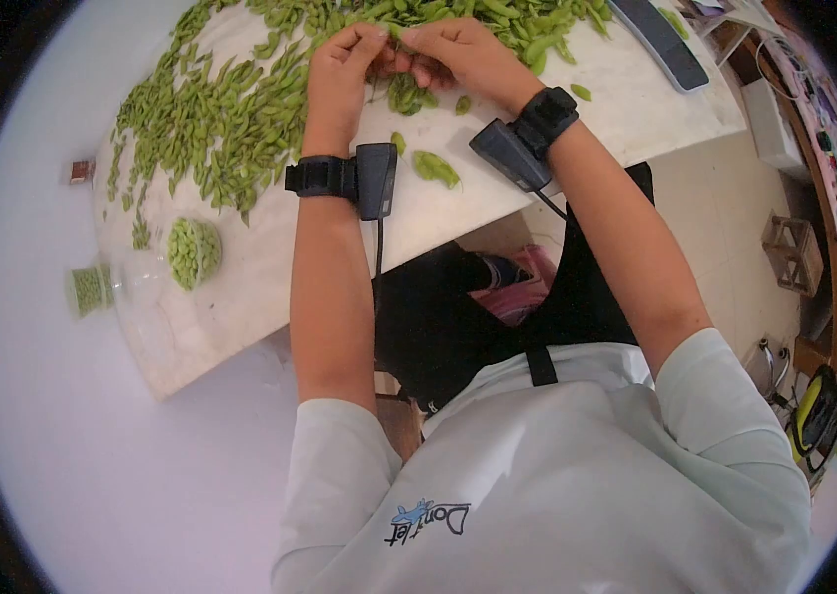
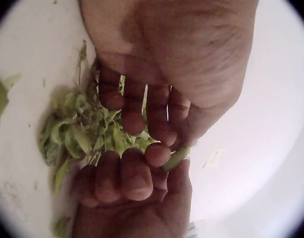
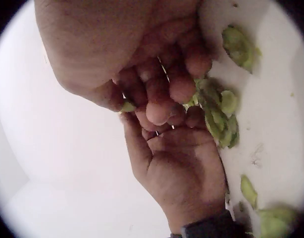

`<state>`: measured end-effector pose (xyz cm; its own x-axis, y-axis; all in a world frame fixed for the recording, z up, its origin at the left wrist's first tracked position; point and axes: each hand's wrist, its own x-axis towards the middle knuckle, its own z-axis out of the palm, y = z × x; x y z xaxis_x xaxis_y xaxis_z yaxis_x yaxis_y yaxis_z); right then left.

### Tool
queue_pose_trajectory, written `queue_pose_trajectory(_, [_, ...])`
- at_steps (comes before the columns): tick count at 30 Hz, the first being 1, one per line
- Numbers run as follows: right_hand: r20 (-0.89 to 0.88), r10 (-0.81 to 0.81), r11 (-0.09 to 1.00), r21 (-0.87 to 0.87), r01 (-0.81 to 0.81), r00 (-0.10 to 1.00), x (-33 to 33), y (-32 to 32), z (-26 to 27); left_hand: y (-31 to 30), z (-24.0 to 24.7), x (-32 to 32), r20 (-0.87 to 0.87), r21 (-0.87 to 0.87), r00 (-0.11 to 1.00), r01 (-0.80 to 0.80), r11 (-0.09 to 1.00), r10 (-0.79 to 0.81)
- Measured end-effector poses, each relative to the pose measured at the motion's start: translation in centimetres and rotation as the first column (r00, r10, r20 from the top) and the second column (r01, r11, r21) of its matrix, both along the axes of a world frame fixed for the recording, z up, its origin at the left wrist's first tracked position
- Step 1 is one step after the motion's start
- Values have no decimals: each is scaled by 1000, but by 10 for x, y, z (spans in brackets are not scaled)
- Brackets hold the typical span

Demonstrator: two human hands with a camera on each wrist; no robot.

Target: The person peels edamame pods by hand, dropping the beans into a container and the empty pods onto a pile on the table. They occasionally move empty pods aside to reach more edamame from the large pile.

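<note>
At the far middle of the table, my left hand (image 1: 341, 79) and right hand (image 1: 478, 61) meet at the fingertips. Between them is a green soybean pod (image 2: 177, 157), pinched by thumb and forefinger of each hand. In the right wrist view only a small green end of the pod (image 3: 127, 106) shows; the fingers cover the rest. The other fingers of both hands curl loosely below. Under the hands lies a small heap of pods (image 2: 68, 134), some flattened and split. A few single pods (image 1: 435, 169) lie nearer to me.
Many soybean pods (image 1: 225, 129) spread over the left and far parts of the white table (image 1: 240, 307). A clear tub of shelled beans (image 1: 193, 252) stands at the left. A long dark, flat device (image 1: 664, 45) lies at the right, near the table's edge.
</note>
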<state>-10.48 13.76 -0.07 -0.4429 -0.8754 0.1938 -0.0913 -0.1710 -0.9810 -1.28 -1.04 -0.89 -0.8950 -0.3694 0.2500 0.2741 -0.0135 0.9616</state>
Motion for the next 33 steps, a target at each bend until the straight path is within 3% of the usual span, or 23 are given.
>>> queue_pose_trajectory(5, [-151, -17, 1000, 5, 18, 988, -1, -3, -2, 4, 7, 3, -11, 27, 1000, 12, 1000, -11])
queue_pose_trajectory(7, [-166, -59, 987, 138, 82, 984, -1, -1, 4, 4, 10, 5, 68, -274, 982, -151, 950, 176])
queue_pose_trajectory(8, [-117, -45, 996, 71, 54, 992, -1, 0, 6, 7, 12, 1, 98, -44, 992, -79, 996, 83])
queue_pose_trajectory(15, [-65, -35, 997, 63, 39, 997, -2, 0, 3, 2, 8, 3, 93, -81, 996, 20, 997, -12])
queue_pose_trajectory(18, [-6, -36, 997, 63, 36, 999, -2, -1, 2, 2, 7, 2, 109, -47, 994, 8, 999, -2])
queue_pose_trajectory(24, [36, -88, 994, 69, 85, 995, -3, 0, 1, -1, 6, 1, 128, -169, 992, 16, 985, 6])
queue_pose_trajectory(27, [105, -146, 988, 66, 139, 984, 2, -1, 3, 2, 6, 2, 137, -112, 990, -24, 993, 39])
queue_pose_trajectory(30, [56, -207, 976, 79, 202, 977, 1, 0, 2, 4, 9, 5, 155, -173, 987, -10, 985, 37])
queue_pose_trajectory(33, [57, -178, 984, 41, 176, 982, -1, 0, 0, 12, 12, 5, 136, -129, 988, -57, 990, 75])
